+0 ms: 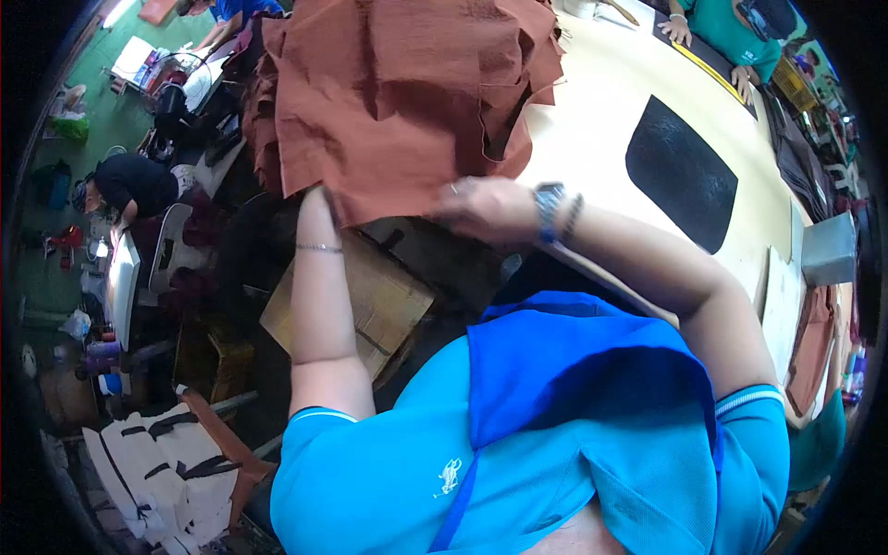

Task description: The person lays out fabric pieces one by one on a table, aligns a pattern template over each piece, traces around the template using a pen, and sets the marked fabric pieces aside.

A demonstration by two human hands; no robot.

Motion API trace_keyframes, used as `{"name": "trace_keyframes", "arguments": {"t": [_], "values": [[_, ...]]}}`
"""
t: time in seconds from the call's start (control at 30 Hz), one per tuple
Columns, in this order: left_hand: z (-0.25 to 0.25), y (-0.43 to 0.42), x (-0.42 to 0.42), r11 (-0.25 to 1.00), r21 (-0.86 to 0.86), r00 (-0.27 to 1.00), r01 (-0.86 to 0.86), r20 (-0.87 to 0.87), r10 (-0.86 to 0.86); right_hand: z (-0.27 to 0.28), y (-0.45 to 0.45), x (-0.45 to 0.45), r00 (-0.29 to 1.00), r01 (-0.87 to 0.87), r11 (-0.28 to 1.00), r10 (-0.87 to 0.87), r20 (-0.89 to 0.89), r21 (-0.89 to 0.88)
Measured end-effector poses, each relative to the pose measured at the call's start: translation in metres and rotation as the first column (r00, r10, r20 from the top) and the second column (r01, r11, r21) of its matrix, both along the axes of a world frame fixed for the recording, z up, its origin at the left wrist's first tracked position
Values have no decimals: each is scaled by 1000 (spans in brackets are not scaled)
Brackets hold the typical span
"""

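A stack of reddish-brown cloth pieces lies at the top centre, its front edge hanging toward me. My left hand reaches under the lower left part of the cloth, so its fingers are hidden. At the lower right corner of the same cloth is my right hand, blurred, with its fingers closed on the edge. A metal watch is on the right wrist, and a thin bracelet on the left.
A black panel lies on the pale table. Beyond it, a co-worker's hands are beside a yellow ruler. A cardboard box is below the cloth. A grey box stands at right. Other people are at left.
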State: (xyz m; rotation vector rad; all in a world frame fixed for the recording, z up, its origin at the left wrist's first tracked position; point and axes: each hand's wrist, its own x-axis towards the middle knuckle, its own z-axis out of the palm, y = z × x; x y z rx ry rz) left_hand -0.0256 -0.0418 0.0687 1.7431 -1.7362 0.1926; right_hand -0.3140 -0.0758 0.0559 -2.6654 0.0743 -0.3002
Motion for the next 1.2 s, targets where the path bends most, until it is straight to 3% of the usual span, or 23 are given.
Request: {"name": "trace_keyframes", "arguments": {"t": [0.03,0.1,0.13,0.17,0.23,0.37,0.43,0.47,0.53,0.57,0.67,0.7,0.73,0.77,0.8,0.83,0.9,0.93,0.97,1.0,1.03,1.13,1.2], "values": [[10,-7,8,1000,21,1000,13,-8,-13,-3,-14,24,986,34,999,-36,160,12],[21,-11,19,997,69,999,34,-20,-33,38,-47,57,961,146,982,-112,-251,122],[23,-12,23,995,90,999,44,-20,-43,49,-45,56,985,175,983,-174,-16,52],[21,-11,25,993,108,998,53,-22,-51,64,-47,53,959,224,975,-221,-179,-4],[13,-7,27,988,141,998,56,-7,-56,59,-59,59,954,173,984,-180,-238,-50],[-34,7,14,960,277,998,34,38,-46,38,-74,68,952,301,948,-293,-84,106],[-57,11,6,851,520,992,71,-124,-7,23,-79,70,961,270,957,-275,39,103],[-81,12,7,929,371,980,7,180,-79,5,-84,72,973,222,969,-227,33,104],[-112,11,12,995,34,944,89,317,-95,-1,-82,69,975,25,996,-43,218,80],[-114,14,9,977,-136,931,163,350,-106,6,-74,66,979,81,975,-116,166,207],[-103,24,-8,995,96,971,28,236,-50,45,-39,55,987,152,965,-161,23,213],[-115,22,2,996,80,960,38,273,-58,52,-33,53,987,158,970,-158,-15,182],[-130,18,6,997,59,950,56,305,-72,30,-36,66,931,66,995,-91,354,81],[-104,31,-14,996,-83,965,22,262,0,6,-42,70,753,17,997,34,657,-71],[-109,33,-7,998,44,979,-38,202,28,14,-36,53,937,73,996,-50,345,-53],[-114,35,0,980,172,985,-97,155,71,20,-24,37,990,143,989,-144,-10,-29],[-109,49,-3,984,-171,998,-57,-27,53,1,-10,23,971,65,994,-41,237,-93],[-106,57,-5,939,-341,996,-40,-89,10,5,1,10,974,66,994,-45,221,-91],[-90,66,-3,901,-413,963,134,270,-19,13,11,-4,978,68,994,-48,202,-90],[-84,79,-11,918,-378,982,119,182,-52,18,25,-19,967,111,992,-95,236,-55],[-62,84,-33,774,-554,944,306,282,-171,24,38,-36,952,152,988,-141,270,-20],[-5,117,-118,754,-494,901,433,217,-375,55,70,-84,965,251,924,-262,-2,287],[-1,110,-177,594,-591,778,546,93,-622,54,81,-111,948,299,859,-317,-28,417]]}}
